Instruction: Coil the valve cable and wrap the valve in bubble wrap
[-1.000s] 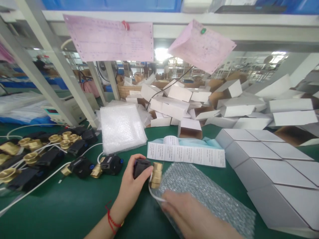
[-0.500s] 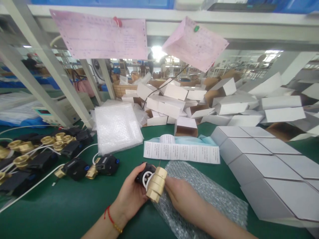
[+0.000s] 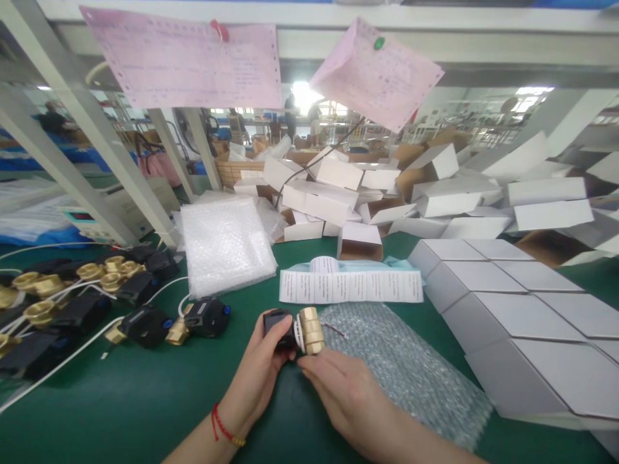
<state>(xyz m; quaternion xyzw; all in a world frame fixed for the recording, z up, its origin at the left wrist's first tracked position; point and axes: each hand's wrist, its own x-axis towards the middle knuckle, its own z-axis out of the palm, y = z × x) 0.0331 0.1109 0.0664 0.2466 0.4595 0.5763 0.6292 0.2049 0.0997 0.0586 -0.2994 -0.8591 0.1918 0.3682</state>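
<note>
My left hand wraps round the black actuator housing of a motorized ball valve, thumb on top. The valve's brass body points to the right, lying crosswise to the housing. A white cable loops round the neck between housing and brass. Thin dark-red wire ends stick out past the brass. My right hand has its fingers closed against the lower end of the brass body; its fingertips are partly hidden. Beneath and to the right lies a bubble-wrap bag.
More motorized valves with white cables cover the left side. A stack of clear packing sheets lies behind them. A label strip stretches across the middle. Closed white boxes stand at right; open boxes are heaped behind.
The valve has turned so its housing lies more level, and the wire ends now point right. My right hand has shifted from behind the brass body to its near lower end.
</note>
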